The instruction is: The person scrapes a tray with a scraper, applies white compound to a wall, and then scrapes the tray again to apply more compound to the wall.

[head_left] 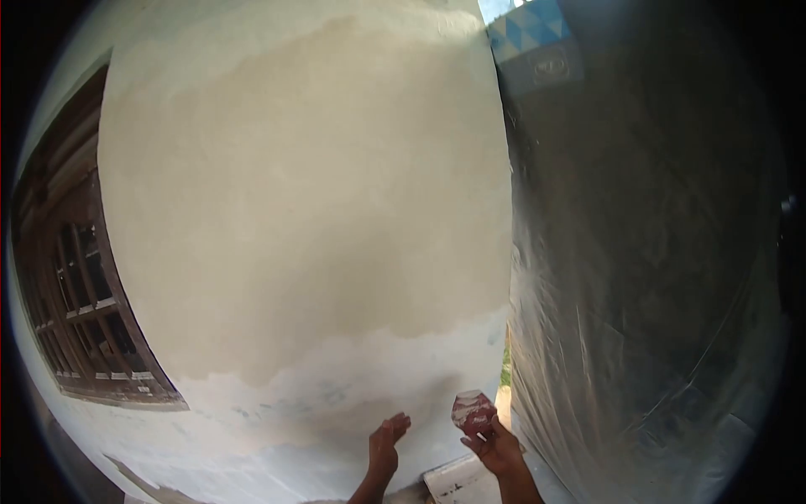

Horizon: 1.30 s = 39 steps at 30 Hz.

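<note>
Reddish piece: small, flat-looking, dark red with white smears (472, 411), lower middle of view, up off any surface, in right hand, in front of the wall's lower right part; exact material unclear.
Right hand: right hand (501, 451) pinches the reddish piece at its lower right edge, thumb and fingers closed on it; some fingers hidden behind it.
Left hand: left hand (385, 445) raised, well apart from the piece; fingers extended, pressed together, tips toward upper right; nearest thing is the wall behind, contact can't be told.
Pale slab: pale slab (460, 482) with dark marks, bottom edge between the two forearms, cut off by frame.
Wall: wall (302, 176) fills the middle; beige over most of it, whitish band low down with uneven border, faint bluish smudges, soft shadow.
Window: dark brown window (88, 290), left side, small panes, pale smears along lower bars.
Plastic sheet: wrinkled translucent plastic sheet (621, 302), right side, beside wall's edge.
Patterned panel: blue-and-white patterned panel (531, 35), top, right of wall.
</note>
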### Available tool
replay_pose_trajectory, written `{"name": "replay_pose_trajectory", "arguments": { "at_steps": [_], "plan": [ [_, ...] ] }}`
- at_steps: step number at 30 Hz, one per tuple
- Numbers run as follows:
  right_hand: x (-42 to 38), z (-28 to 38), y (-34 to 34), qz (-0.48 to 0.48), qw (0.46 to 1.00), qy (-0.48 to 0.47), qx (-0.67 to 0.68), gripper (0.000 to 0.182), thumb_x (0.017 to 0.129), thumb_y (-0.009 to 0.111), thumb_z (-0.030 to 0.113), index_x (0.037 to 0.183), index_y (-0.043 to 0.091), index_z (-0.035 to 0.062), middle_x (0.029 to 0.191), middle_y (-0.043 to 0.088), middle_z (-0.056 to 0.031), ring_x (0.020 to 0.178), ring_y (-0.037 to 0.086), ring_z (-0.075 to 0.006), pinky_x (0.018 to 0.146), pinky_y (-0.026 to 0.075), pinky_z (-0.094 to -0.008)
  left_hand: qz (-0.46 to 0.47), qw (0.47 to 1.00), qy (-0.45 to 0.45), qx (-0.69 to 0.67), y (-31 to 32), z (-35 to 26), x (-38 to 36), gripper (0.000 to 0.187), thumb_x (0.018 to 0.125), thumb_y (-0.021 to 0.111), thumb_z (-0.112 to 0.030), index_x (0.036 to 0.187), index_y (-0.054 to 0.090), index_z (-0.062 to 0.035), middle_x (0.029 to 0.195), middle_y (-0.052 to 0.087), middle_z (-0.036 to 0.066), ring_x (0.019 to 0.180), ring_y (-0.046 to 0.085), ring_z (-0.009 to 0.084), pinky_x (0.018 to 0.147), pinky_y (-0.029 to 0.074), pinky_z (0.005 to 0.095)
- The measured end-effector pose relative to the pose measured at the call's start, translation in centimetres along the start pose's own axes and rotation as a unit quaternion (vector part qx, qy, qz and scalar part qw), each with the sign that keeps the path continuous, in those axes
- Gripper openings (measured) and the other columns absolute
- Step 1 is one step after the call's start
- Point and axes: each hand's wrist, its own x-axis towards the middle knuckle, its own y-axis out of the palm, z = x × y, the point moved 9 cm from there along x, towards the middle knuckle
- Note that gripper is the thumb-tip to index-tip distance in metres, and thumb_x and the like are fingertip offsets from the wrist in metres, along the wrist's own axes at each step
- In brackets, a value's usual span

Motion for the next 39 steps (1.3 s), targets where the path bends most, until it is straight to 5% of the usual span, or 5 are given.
{"name": "replay_pose_trajectory", "arguments": {
  "at_steps": [16,21,25,27,39],
  "plan": [
    [-1.8,24.7,46.6,0.208,0.835,-0.476,-0.183,0.031,0.094,0.049,0.007,0.123,0.054,-0.0034,0.11,0.062,-0.0104,0.096,0.062,-0.0191,0.078,0.054,-0.034,-0.024,0.694,0.599,0.399,1.4,-56.0,12.3,0.062,0.098,0.046,-0.049,0.116,0.061,0.0083,0.118,0.063,0.024,0.117,0.058,0.0327,0.102,0.042,0.0358],
    [-6.1,29.5,57.8,-0.007,0.488,-0.721,-0.492,0.03,0.094,0.049,0.012,0.119,0.062,0.0036,0.11,0.067,-0.0135,0.084,0.067,-0.0275,0.08,0.053,-0.0379,-0.101,0.536,0.646,0.534,4.6,-63.3,15.4,0.05,0.101,0.041,-0.039,0.122,0.061,0.0022,0.127,0.06,0.02,0.122,0.054,0.0326,0.105,0.04,0.0362],
    [-4.7,30.9,62.4,-0.044,0.37,-0.761,-0.531,0.033,0.094,0.047,0.012,0.125,0.059,0.0094,0.121,0.063,-0.0129,0.101,0.064,-0.0303,0.089,0.051,-0.0401,-0.138,0.452,0.642,0.604,6.1,-66.9,18.1,0.048,0.102,0.039,-0.035,0.126,0.058,0.0014,0.134,0.055,0.017,0.128,0.049,0.0306,0.109,0.037,0.0364],
    [-5.0,29.9,64.0,-0.046,0.14,-0.876,-0.46,0.04,0.093,0.046,0.007,0.131,0.055,0.0104,0.131,0.058,-0.0102,0.119,0.056,-0.0264,0.098,0.048,-0.0379,-0.147,0.437,0.621,0.634,6.5,-68.2,19.3,0.048,0.101,0.036,-0.033,0.13,0.055,0.0004,0.139,0.05,0.016,0.133,0.043,0.0284,0.112,0.033,0.0356],
    [0.4,33.2,66.2,-0.086,-0.046,-0.863,-0.495,0.05,0.088,0.048,0.002,0.137,0.049,0.0139,0.139,0.052,-0.0054,0.128,0.05,-0.0214,0.102,0.046,-0.0338,-0.22,0.463,0.569,0.643,6.1,-71.0,23.0,0.034,0.089,0.039,-0.023,0.068,0.05,0.0013,0.07,0.058,0.019,0.063,0.05,0.0307,0.067,0.045,0.0427]
  ]
}}
